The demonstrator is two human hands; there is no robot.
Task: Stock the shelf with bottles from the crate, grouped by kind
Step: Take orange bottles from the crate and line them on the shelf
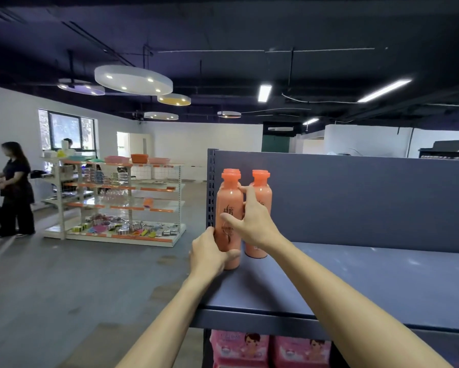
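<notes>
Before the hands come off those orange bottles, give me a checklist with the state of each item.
1. Front orange bottle upright on the shelf: ok.
2. Base fully on the shelf: cannot tell; it stands at the left front corner and the left hand covers its foot.
3. Left hand steadying the front bottle low down: ok, fingers and thumb wrap its base.
4. Right hand free to withdraw: ok, its straight fingers only touch the bottles.
5. Same kind grouped together: ok, the rear orange bottle matches in colour and shape.
6. Caps fitted: not ok, both necks show open threads.
</notes>
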